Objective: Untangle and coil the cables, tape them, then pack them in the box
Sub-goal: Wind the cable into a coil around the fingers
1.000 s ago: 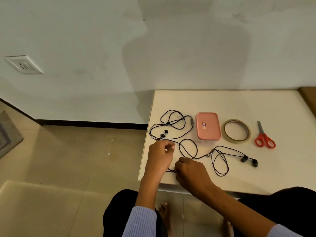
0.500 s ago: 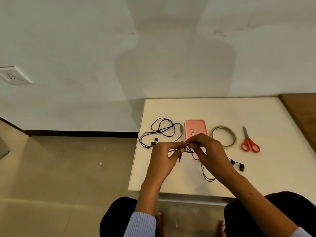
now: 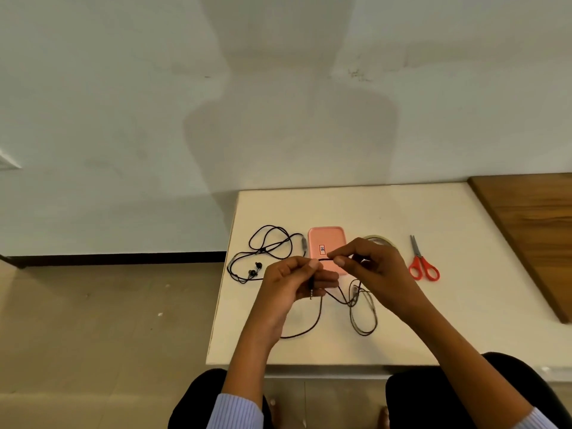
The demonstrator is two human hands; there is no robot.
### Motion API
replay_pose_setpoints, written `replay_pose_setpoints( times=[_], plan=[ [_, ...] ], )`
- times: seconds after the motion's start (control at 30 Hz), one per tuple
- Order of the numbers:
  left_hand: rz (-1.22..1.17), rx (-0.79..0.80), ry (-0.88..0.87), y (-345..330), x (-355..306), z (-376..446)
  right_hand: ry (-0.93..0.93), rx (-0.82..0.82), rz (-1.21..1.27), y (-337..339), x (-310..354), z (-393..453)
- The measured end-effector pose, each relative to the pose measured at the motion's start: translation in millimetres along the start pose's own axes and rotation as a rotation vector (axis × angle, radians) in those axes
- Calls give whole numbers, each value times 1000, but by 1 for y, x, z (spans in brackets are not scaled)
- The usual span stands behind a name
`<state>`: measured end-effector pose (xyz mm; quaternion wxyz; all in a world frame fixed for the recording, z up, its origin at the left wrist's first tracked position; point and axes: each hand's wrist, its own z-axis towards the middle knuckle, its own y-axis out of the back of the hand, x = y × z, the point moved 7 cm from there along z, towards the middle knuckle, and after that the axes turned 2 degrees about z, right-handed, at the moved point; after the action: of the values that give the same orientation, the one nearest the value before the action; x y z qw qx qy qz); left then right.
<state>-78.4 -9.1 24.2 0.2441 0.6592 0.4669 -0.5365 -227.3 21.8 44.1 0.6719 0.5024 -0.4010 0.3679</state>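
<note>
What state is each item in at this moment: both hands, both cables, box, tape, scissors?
left hand: pinching the held cable, plug end hanging below the fingers
right hand: pinching the same cable
held cable: lifted, loose, uncoiled
second cable: on the table, tangled, untouched
pink box: lid on
tape roll: flat, mostly hidden
scissors: closed, lying flat

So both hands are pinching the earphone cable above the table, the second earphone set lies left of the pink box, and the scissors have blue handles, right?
Not quite: the scissors have red handles, as the head view shows. The rest holds: both hands, left and right, pinch the earphone cable, and the second earphone set lies left of the pink box.
</note>
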Motion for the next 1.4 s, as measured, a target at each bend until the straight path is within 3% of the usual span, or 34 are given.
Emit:
replay_pose_setpoints(
  times=[0.23,0.37,0.57,0.9,1.03,1.23,1.4],
  plan=[
    [-190,224,154,-19,4,-7,-42,-124,98,0,-7,2],
    [-342,179,115,-16,0,-4,-151,-115,164,-20,-13,0],
    [-439,103,30,-7,-2,2,-216,44,-62,-52,-16,-3],
    [8,-63,-43,19,4,6,-4,293,-469,-70,-13,-11],
    [296,18,33,14,17,6,61,351,-546,-66,-13,-11],
    [517,121,104,15,29,2,62,283,-484,-46,-14,-4],
    [366,232,109,5,29,-1,33,261,-306,-43,-16,-1]
  ],
)
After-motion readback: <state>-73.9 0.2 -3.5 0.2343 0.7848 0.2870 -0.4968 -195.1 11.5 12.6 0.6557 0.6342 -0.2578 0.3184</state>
